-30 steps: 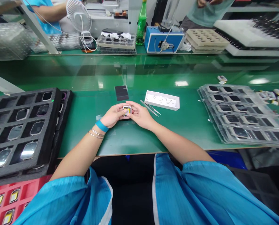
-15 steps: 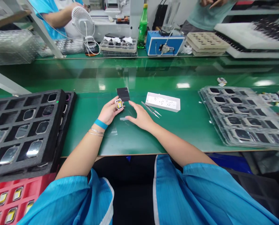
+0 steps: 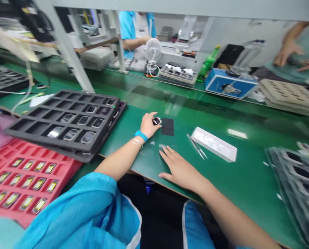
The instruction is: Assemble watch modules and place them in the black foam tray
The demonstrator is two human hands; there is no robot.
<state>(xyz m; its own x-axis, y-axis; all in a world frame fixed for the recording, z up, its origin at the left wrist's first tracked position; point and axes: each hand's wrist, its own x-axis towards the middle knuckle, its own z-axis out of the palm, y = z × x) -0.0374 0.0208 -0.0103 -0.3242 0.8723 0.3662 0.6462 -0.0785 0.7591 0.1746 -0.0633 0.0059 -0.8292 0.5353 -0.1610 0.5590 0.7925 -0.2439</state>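
Between its thumb and fingers, my left hand (image 3: pixel 148 125) grips a small smartwatch case (image 3: pixel 157 121) with a dark face showing. Just to the right of it, a black rectangular sheet (image 3: pixel 168 127) lies flat on the green tabletop. My right hand (image 3: pixel 175 167) rests low over the table with its fingers spread, holding nothing. Small clear film pieces (image 3: pixel 162 146) are near its fingertips. Beyond that hand lie metal tweezers (image 3: pixel 197 148), beside a white open box (image 3: pixel 215 144) with tiny bits inside.
At left, a dark foam tray (image 3: pixel 44 121) holds several watch cases. A red tray (image 3: pixel 44 187) of watch parts sits below it. Clear stacked trays (image 3: pixel 284 183) stand at right. Behind are a white fan (image 3: pixel 153 50), a blue device (image 3: pixel 230 83) and co-workers.
The view has swung left, showing more of the red tray. The watch case now shows its dark face instead of its yellow inside. My right hand has moved back and flattened.
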